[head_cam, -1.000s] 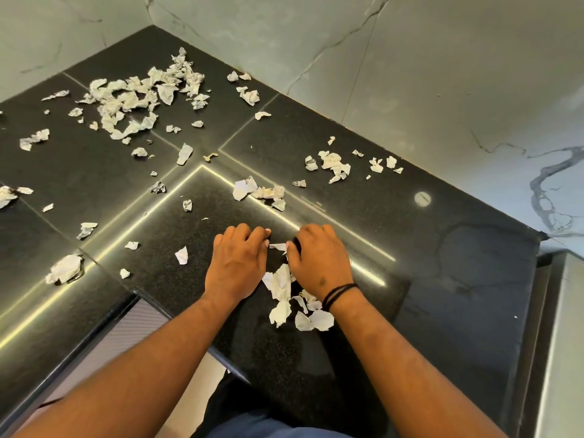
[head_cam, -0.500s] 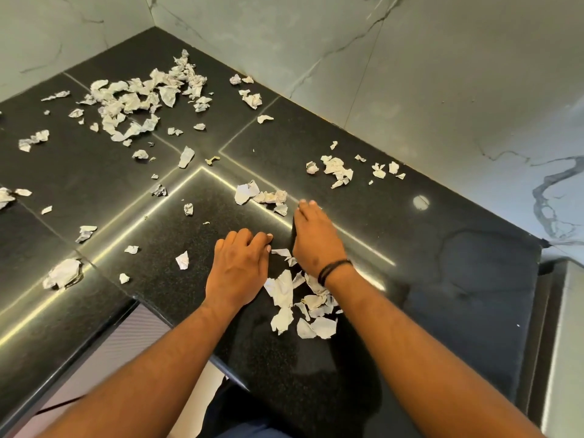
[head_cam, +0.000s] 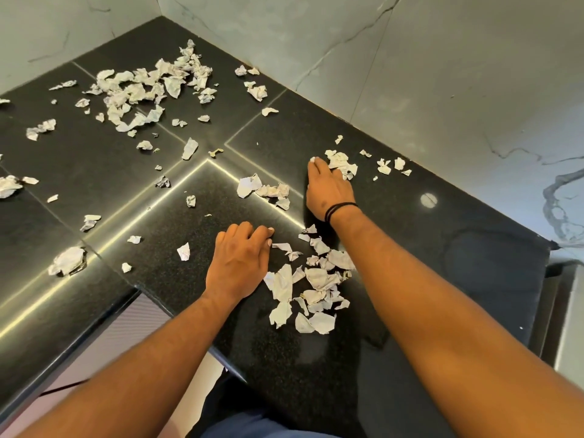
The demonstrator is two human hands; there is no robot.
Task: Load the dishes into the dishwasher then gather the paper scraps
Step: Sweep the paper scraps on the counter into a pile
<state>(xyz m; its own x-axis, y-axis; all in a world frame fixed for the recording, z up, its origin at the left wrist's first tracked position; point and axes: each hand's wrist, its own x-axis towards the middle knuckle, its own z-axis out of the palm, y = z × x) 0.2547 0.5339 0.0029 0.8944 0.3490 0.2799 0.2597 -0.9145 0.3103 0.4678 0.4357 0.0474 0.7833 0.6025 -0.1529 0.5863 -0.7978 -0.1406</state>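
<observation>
Since the frame a second ago my right hand (head_cam: 328, 192) has left the pile by my left and reached out across the bench (head_cam: 474, 254) toward the wall. I see it now lying palm down, fingers extended, fingertips (head_cam: 313, 164) touching the near edge of a small cluster of scraps (head_cam: 343, 164) close to the marble wall (head_cam: 442, 74). That grip holds nothing; the fingers lie fairly straight on the black stone. A dark band (head_cam: 339, 208) circles its wrist.

My left hand (head_cam: 238, 263) has hardly shifted. It rests palm down near the front edge, fingers loosely curled at the knuckles, its tips pressed to the surface and gripping nothing I can make out. Just to its right, touching or nearly touching the thumb side, lies the gathered pile (head_cam: 314, 286) of torn white paper, spread between my two forearms.

Between the hands, a little farther out, sit a few larger scraps (head_cam: 264, 191), just left of the right hand's wrist. A big loose heap (head_cam: 148, 90) lies well apart in the far left corner, with single bits strewn over the tiles toward the left edge, including one crumpled lump (head_cam: 68, 260) near the front lip. A round pale spot (head_cam: 428, 200) shines on the stone to the right of the right hand.
</observation>
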